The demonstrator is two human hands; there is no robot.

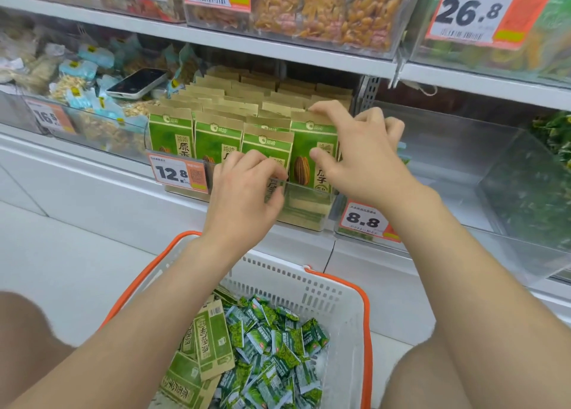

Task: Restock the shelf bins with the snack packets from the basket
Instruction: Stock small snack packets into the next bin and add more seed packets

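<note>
A clear shelf bin [309,192] holds rows of upright green-and-kraft sunflower seed packets [216,136]. My right hand [361,155] pinches the front right packet [312,149], fingers on its top edge and thumb on its face. My left hand [247,186] grips the lower part of the neighbouring front packet [267,144] at the bin's front wall. Below, a white basket [309,288] with orange handles holds a few more of the kraft packets [213,337] and several small green snack packets [278,347].
A phone [137,83] lies on the packets in the bin to the left. A clear bin [463,161] to the right of the seed packets has green packets at its far side. Price tags hang on the bin fronts. My knees flank the basket.
</note>
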